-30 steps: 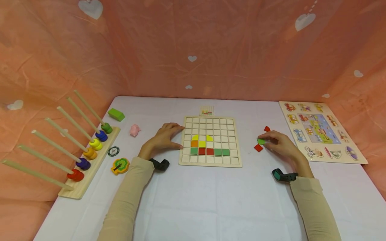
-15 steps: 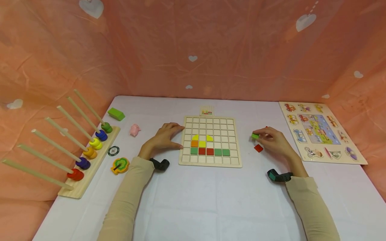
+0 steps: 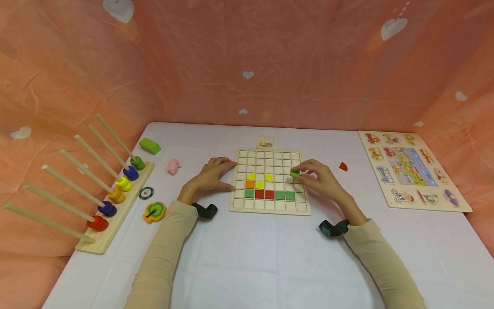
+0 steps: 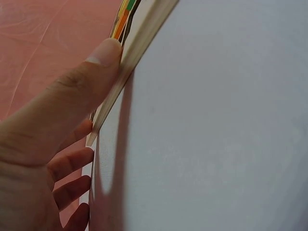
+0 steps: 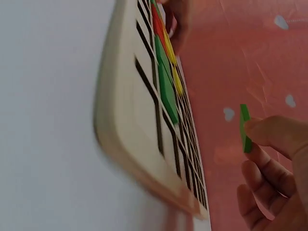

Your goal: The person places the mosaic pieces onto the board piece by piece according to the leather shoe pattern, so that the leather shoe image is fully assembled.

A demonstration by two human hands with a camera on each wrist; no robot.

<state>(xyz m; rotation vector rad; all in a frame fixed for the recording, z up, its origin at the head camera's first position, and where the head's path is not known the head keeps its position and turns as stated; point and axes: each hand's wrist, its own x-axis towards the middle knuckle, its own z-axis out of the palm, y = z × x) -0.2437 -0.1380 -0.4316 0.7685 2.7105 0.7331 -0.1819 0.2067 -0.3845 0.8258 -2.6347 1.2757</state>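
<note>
In the head view my left hand (image 3: 210, 176) rests against the left edge of the wooden grid board (image 3: 270, 206). The left wrist view shows its thumb (image 4: 103, 60) on the board's side, other fingers bent loosely beside it. My right hand (image 3: 318, 178) pinches a green square tile (image 3: 295, 174) between thumb and fingers, over the board's right-hand columns. On the grid lie a row of green and red tiles (image 3: 264, 194), an orange tile (image 3: 249, 184), a yellow square (image 3: 259, 185) and two yellow rounded pieces. A red quarter-round piece (image 3: 343, 166) lies right of the board.
A small pattern card (image 3: 266, 142) lies behind the board. At left are a peg rack with coloured rings (image 3: 115, 196), a green block (image 3: 149, 146), a pink pig figure (image 3: 173, 166), a chip (image 3: 146, 193) and a tree piece (image 3: 155, 212). A picture puzzle (image 3: 414, 171) lies at right.
My right hand has carried the green tile leftward from beside the red pieces to over the board. One red tile is now out of sight near that hand. The left hand has stayed put.
</note>
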